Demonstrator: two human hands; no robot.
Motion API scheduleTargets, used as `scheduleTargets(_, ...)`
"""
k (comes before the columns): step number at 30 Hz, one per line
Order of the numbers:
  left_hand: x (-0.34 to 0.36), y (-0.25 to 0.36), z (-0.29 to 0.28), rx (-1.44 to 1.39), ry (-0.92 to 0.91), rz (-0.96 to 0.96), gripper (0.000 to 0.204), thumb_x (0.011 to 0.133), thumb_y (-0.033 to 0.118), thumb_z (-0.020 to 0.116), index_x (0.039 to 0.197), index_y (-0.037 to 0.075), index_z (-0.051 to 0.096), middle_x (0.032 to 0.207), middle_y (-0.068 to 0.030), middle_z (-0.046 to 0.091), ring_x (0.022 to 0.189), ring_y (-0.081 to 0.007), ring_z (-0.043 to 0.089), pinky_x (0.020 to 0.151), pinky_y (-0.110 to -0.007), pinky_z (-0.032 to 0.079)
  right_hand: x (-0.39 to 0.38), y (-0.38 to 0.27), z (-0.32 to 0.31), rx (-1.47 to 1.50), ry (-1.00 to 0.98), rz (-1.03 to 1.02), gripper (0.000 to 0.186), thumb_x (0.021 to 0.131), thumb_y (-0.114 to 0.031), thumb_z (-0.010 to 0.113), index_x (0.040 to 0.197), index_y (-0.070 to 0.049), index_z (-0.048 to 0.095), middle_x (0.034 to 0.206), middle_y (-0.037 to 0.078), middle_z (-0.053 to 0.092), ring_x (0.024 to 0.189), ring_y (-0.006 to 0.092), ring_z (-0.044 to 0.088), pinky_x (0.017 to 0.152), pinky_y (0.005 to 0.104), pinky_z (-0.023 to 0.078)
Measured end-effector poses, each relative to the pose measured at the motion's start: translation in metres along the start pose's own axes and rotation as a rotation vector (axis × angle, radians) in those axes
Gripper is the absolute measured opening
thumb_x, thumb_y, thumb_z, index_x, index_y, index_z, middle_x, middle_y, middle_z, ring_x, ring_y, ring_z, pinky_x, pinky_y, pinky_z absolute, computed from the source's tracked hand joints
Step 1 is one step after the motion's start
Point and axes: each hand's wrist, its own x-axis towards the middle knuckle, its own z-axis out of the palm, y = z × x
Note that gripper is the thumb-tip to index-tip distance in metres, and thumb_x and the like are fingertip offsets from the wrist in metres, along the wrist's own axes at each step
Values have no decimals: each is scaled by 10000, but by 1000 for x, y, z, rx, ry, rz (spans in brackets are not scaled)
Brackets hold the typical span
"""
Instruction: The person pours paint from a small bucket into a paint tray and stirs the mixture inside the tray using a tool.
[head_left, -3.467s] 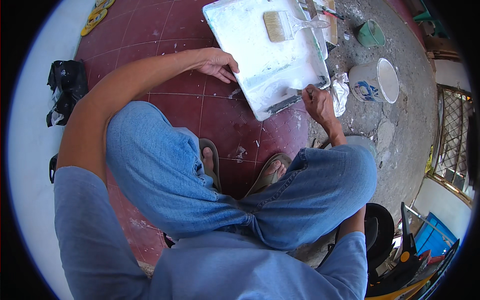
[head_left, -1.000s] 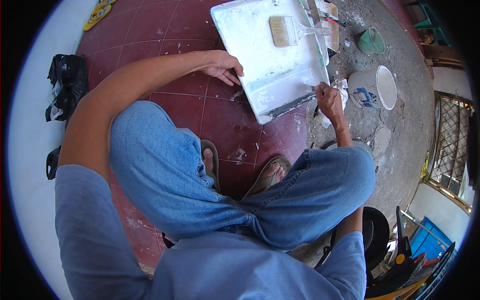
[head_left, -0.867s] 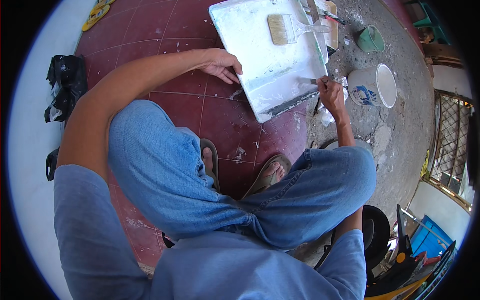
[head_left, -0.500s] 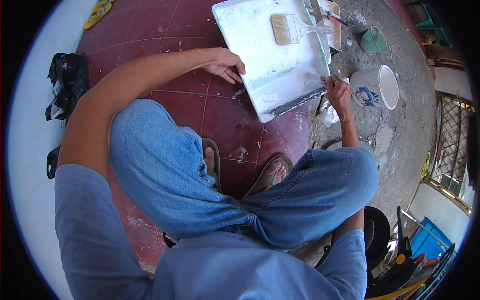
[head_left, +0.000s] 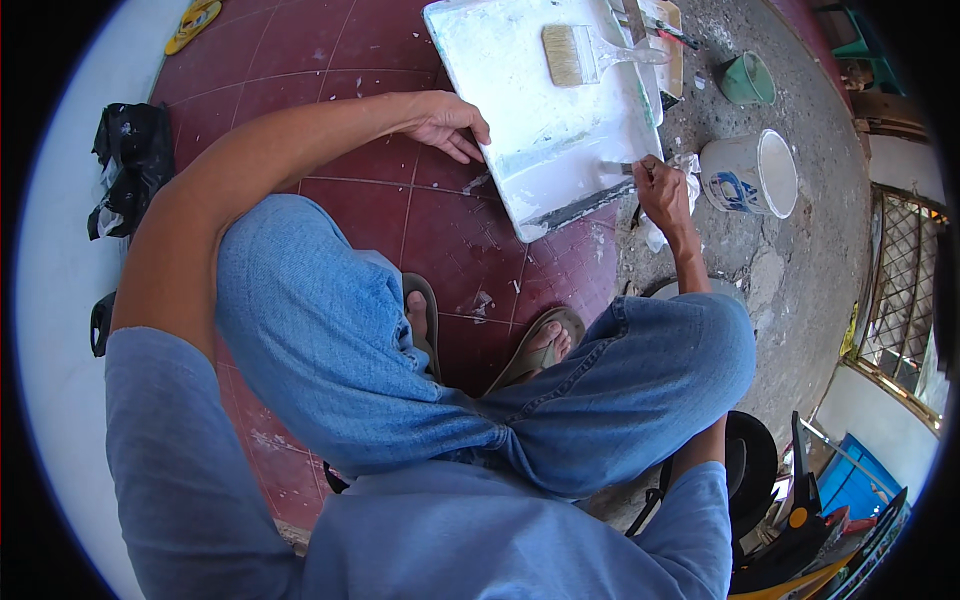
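A white, paint-smeared paint tray (head_left: 560,130) lies tilted across the tiles in front of me. My left hand (head_left: 447,127) is at its left edge, gripping the rim loosely, with the other fingers hanging beside it. Closed around a scraper (head_left: 617,168), my right hand (head_left: 664,195) is over the tray's near right corner. The scraper's flat blade points left into the wet white paint; its handle is mostly hidden by my fingers. A wide paintbrush (head_left: 572,56) with pale bristles and a clear handle rests on the tray's upper part.
Right of the tray stand a white bucket (head_left: 750,172) and a small green pail (head_left: 747,79). Another long tool (head_left: 640,40) lies along the tray's right edge. A black plastic bag (head_left: 130,165) is by the left wall, yellow sandals (head_left: 192,25) at the far left.
My right hand has moved slightly left and down, carrying the scraper blade further into the tray. My left hand stays at the rim.
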Motion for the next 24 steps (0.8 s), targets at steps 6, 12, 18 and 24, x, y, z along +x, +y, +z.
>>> scheduleTargets(6,2,0,1,-2,-3,2,441,760,70,604,1163,-34,455,1170,-170,501,1067,-289,512,951,-431,381,-8,-31,9,-163,-95,-32,142,813,-158,510,747,-40,554,665,200,588,610,373,581,577,444,472)
scheduleTargets(12,2,0,2,-5,4,-7,405,761,67,605,1131,-32,473,1150,-165,509,1064,-287,514,946,-431,386,-2,-55,10,48,-138,-153,133,817,-138,501,743,-37,547,633,185,574,620,364,577,578,417,462)
scheduleTargets(18,0,0,0,-3,18,-6,406,763,70,609,1130,-36,472,1157,-157,503,1059,-287,516,944,-430,391,-19,-73,28,100,-258,-333,150,822,-162,498,753,-30,520,682,155,584,637,355,575,598,430,457)
scheduleTargets(24,-1,3,5,19,12,4,442,769,75,603,1163,-42,440,1168,-165,495,1061,-290,516,942,-430,396,-23,-75,24,39,-241,-257,159,836,-150,499,774,-12,547,683,184,581,641,367,571,594,424,453)
